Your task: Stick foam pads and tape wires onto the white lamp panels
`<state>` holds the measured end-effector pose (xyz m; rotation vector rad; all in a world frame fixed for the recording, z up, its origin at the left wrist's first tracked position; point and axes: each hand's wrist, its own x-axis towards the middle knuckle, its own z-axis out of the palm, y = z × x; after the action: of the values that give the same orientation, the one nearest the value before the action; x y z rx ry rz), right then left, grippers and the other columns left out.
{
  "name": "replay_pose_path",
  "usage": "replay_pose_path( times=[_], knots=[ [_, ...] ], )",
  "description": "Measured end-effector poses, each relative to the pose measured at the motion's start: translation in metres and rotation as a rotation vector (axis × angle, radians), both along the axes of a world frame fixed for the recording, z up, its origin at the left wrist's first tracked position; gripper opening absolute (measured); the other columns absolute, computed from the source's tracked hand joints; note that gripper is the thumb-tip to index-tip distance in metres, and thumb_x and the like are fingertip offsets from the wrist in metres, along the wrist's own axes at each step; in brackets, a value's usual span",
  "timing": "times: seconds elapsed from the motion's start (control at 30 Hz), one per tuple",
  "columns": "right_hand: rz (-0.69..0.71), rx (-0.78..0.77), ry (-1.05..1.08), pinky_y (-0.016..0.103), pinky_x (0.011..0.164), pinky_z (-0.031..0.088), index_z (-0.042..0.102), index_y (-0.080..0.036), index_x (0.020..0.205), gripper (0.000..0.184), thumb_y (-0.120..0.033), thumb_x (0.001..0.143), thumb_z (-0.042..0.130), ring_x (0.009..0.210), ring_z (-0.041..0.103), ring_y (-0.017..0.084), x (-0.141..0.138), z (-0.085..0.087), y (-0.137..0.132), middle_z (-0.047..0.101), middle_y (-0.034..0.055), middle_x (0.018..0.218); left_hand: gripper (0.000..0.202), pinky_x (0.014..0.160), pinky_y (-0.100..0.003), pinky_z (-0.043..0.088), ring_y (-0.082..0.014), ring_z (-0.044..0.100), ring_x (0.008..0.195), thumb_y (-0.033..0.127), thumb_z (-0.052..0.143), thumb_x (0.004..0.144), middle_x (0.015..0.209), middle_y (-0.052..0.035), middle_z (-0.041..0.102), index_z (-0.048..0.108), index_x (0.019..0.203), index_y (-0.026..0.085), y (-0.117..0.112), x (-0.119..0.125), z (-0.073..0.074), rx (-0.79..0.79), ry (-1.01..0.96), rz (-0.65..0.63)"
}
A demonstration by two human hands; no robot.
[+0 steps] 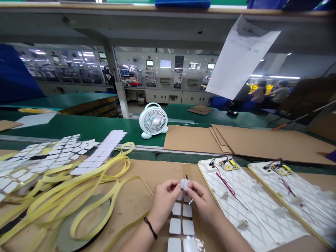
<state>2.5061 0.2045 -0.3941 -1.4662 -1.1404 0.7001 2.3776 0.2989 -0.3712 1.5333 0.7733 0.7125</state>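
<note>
My left hand and my right hand meet at the middle of the bench. Their fingertips pinch a small whitish piece from both sides; its exact kind is hard to make out. A dark strip sticks up from its top. From under my right fingers pokes a short thin light rod. Below the hands, white rounded-square stickers lie in two columns on the brown cardboard. A black band circles my left wrist.
Yellow tape strips tangle over a tape roll at left, near sticker sheets. Two white plastic panels with wires and circuit boards lie at right. Behind stand a small fan and cardboard sheets. A paper hangs overhead.
</note>
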Motion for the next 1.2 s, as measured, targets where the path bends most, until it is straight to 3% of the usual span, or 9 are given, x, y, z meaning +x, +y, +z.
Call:
replay_pose_path(
  times=[0.17,0.27,0.5,0.7,0.8,0.9,0.97,1.1,1.2],
  knots=[
    [-0.023,0.118,0.204,0.034,0.084,0.044,0.053,-0.022,0.114,0.028,-0.036,0.089,0.052,0.096,0.055,0.022,0.001,0.003,0.000,0.060,0.0058,0.103,0.019,0.059,-0.021,0.043,-0.0121,0.056,0.065,0.035,0.061,0.075,0.072,0.0005,0.064,0.059,0.078,0.016,0.004,0.003,-0.001,-0.276,-0.129,0.004],
    [-0.020,0.080,0.148,0.035,0.088,0.044,0.049,-0.026,0.125,0.036,-0.031,0.090,0.050,0.101,0.055,0.022,0.003,0.003,-0.001,0.058,0.0057,0.111,0.019,0.058,-0.019,0.042,-0.0097,0.052,0.061,0.036,0.059,0.077,0.069,0.0034,0.060,0.054,0.078,0.017,0.003,0.002,-0.002,-0.349,-0.170,-0.026],
    [-0.094,0.096,-0.222,0.030,0.074,0.048,0.059,-0.029,0.114,0.032,-0.030,0.083,0.063,0.088,0.056,0.019,0.001,0.007,-0.001,0.058,0.0033,0.099,0.024,0.058,-0.022,0.045,-0.0122,0.056,0.064,0.040,0.061,0.075,0.070,0.0023,0.059,0.053,0.078,0.018,0.000,0.002,-0.006,-0.482,-0.198,-0.043],
    [-0.128,0.130,-0.182,0.028,0.069,0.051,0.063,-0.023,0.075,0.010,-0.019,0.082,0.057,0.080,0.057,0.017,0.001,0.003,0.000,0.052,0.0031,0.091,0.025,0.063,-0.030,0.051,-0.0186,0.063,0.069,0.036,0.058,0.074,0.078,-0.0055,0.067,0.055,0.086,0.015,0.003,0.004,-0.007,-0.612,-0.267,-0.053],
    [-0.171,0.177,-0.109,0.031,0.077,0.053,0.064,-0.023,0.085,0.005,-0.024,0.081,0.061,0.089,0.058,0.019,0.001,0.003,0.002,0.052,0.0043,0.098,0.029,0.068,-0.034,0.053,-0.0211,0.065,0.075,0.039,0.058,0.074,0.084,-0.0076,0.069,0.054,0.089,0.015,0.004,0.004,-0.007,-0.595,-0.271,-0.016],
    [-0.289,0.201,-0.041,0.035,0.086,0.053,0.048,-0.029,0.126,0.049,-0.028,0.080,0.065,0.100,0.058,0.021,-0.001,0.002,0.005,0.053,0.0064,0.112,0.024,0.063,-0.029,0.052,-0.0167,0.063,0.068,0.037,0.059,0.072,0.077,-0.0016,0.067,0.052,0.085,0.018,0.001,0.005,-0.008,-0.576,-0.250,0.008],
    [-0.288,0.172,0.006,0.037,0.087,0.053,0.031,-0.030,0.138,0.068,-0.028,0.080,0.066,0.098,0.060,0.021,-0.005,0.002,0.006,0.055,0.0065,0.110,0.022,0.059,-0.025,0.049,-0.0145,0.062,0.063,0.037,0.059,0.073,0.071,0.0013,0.065,0.051,0.083,0.019,-0.002,0.005,-0.009,-0.556,-0.234,-0.010],
    [-0.257,0.151,0.080,0.038,0.090,0.051,0.025,-0.027,0.140,0.067,-0.028,0.084,0.061,0.093,0.062,0.019,-0.012,0.001,0.007,0.059,0.0045,0.098,0.041,0.060,-0.026,0.049,-0.0175,0.064,0.068,0.055,0.055,0.078,0.078,-0.0029,0.068,0.052,0.096,0.019,-0.007,0.008,-0.010,-0.500,-0.232,-0.050],
    [-0.233,0.150,0.169,0.036,0.085,0.052,0.026,-0.027,0.139,0.066,-0.028,0.083,0.061,0.087,0.064,0.018,-0.013,-0.001,0.009,0.061,0.0026,0.092,0.048,0.067,-0.027,0.050,-0.0195,0.066,0.077,0.042,0.074,0.067,0.087,-0.0070,0.071,0.055,0.103,0.017,-0.006,0.009,-0.013,-0.404,-0.208,-0.066]
  ],
)
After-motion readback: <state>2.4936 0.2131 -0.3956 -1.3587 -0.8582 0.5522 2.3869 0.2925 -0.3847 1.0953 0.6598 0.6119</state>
